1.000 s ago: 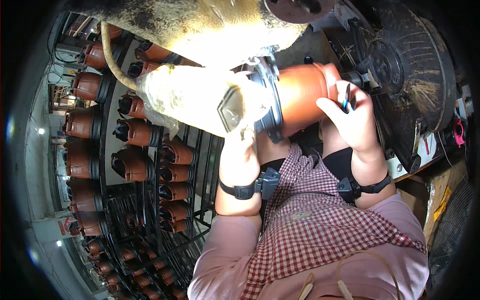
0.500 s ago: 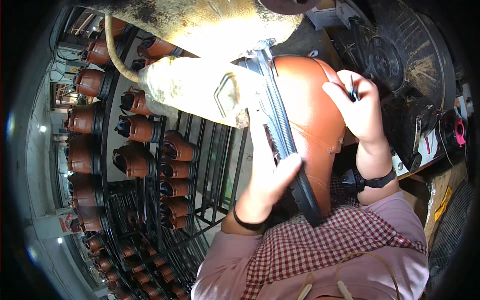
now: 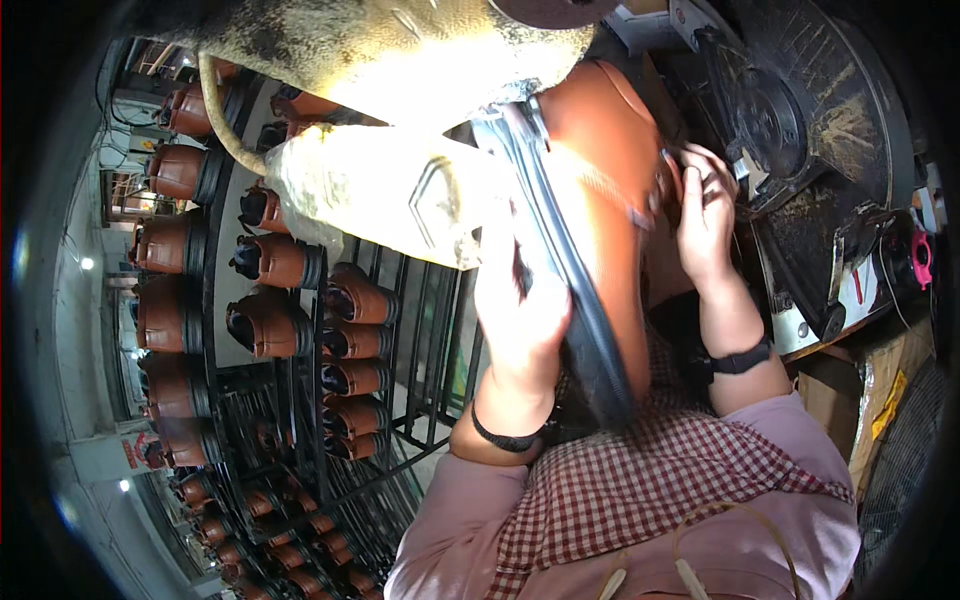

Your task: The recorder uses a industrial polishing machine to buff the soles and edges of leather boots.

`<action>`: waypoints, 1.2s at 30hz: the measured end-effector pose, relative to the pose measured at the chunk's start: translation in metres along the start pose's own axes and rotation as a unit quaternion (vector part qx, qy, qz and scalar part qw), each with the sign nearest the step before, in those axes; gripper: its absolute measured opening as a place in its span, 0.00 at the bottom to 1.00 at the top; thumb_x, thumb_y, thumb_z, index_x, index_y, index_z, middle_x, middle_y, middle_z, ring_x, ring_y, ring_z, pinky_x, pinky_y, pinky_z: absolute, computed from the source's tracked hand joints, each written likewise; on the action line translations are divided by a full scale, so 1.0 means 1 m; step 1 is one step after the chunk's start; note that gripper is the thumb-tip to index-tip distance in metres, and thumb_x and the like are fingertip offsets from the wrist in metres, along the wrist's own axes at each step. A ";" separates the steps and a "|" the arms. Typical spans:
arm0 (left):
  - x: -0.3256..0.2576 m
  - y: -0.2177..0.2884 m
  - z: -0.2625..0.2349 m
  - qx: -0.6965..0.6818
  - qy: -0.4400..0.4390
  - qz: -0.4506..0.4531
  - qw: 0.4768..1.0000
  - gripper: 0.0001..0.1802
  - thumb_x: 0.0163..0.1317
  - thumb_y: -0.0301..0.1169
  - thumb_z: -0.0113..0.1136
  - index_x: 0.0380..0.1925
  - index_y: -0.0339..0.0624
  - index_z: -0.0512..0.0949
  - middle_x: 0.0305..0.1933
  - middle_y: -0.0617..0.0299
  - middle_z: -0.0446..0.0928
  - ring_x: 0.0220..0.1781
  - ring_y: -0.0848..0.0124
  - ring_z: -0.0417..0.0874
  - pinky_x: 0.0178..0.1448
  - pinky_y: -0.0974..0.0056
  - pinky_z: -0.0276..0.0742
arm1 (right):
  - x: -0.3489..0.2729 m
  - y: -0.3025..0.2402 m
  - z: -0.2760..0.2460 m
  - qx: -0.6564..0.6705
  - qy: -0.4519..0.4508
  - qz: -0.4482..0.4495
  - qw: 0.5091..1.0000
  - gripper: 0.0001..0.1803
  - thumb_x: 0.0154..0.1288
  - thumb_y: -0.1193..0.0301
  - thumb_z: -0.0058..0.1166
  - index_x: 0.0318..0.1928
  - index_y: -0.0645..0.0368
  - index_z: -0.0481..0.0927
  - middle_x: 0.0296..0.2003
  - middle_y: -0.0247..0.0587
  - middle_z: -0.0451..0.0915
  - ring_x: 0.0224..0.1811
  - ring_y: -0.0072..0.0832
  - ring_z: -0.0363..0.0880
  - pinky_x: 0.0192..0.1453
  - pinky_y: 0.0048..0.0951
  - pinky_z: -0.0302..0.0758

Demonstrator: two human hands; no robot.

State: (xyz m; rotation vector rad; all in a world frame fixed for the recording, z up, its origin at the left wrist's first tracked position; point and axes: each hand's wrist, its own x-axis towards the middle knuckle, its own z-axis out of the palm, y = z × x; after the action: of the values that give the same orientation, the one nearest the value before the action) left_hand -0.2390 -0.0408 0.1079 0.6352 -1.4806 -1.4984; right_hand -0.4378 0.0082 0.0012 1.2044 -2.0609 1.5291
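Observation:
A brown leather boot [image 3: 605, 170] with a thick black sole [image 3: 590, 330] lies across my lap, its sole facing left and slightly blurred. My left hand [image 3: 525, 310] is closed on the sole side, partly washed out by glare. On the boot's right side, my right hand [image 3: 708, 225] has its fingers curled together beside the metal eyelets and a raised leather edge. What these fingers hold, if anything, is hidden. A plastic-wrapped lamp [image 3: 375, 195] glows strongly just left of the sole.
Black racks [image 3: 208, 300] on the left carry several brown boots [image 3: 270, 322]. A stained machine cover [image 3: 400, 50] hangs above the lamp. To the right stand a large dark round machine part [image 3: 840, 120], a pink ring-shaped thing [image 3: 920, 262] and cardboard [image 3: 885, 375].
The boot has turned and shifted up, bringing its eyelets higher. My right hand has moved down along it, and the small dark pointed tool in it no longer shows.

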 end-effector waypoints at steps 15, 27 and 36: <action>0.005 -0.005 0.002 -0.070 -0.111 0.038 0.991 0.61 0.51 0.43 0.67 0.72 0.36 0.34 0.70 0.54 0.54 0.69 0.62 0.59 0.69 0.61 0.59 | 0.040 -0.039 -0.002 0.203 -0.072 -0.074 0.974 0.20 0.71 0.75 0.40 0.61 0.58 0.73 0.63 0.50 0.66 0.65 0.39 0.65 0.69 0.36 0.61; 0.046 -0.034 -0.008 -0.096 -0.145 0.022 0.985 0.41 0.63 0.42 0.56 0.70 0.38 0.50 0.65 0.54 0.64 0.65 0.66 0.67 0.67 0.60 0.64 | 0.050 -0.029 0.016 0.091 -0.053 -0.094 0.990 0.24 0.65 0.77 0.48 0.61 0.44 0.75 0.67 0.41 0.63 0.62 0.40 0.66 0.69 0.38 0.61; 0.077 -0.037 -0.024 -0.018 -0.201 0.055 0.978 0.33 0.70 0.43 0.46 0.70 0.42 0.54 0.64 0.53 0.66 0.64 0.64 0.69 0.68 0.59 0.63 | 0.068 -0.009 0.024 -0.019 -0.053 -0.160 0.986 0.22 0.64 0.76 0.48 0.59 0.46 0.76 0.60 0.39 0.72 0.62 0.39 0.67 0.66 0.39 0.64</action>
State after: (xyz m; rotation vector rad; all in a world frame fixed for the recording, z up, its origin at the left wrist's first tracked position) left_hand -0.2627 -0.1234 0.0864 0.2282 -1.7549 -1.6256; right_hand -0.4663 -0.0444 0.0428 1.5437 -1.8381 1.2950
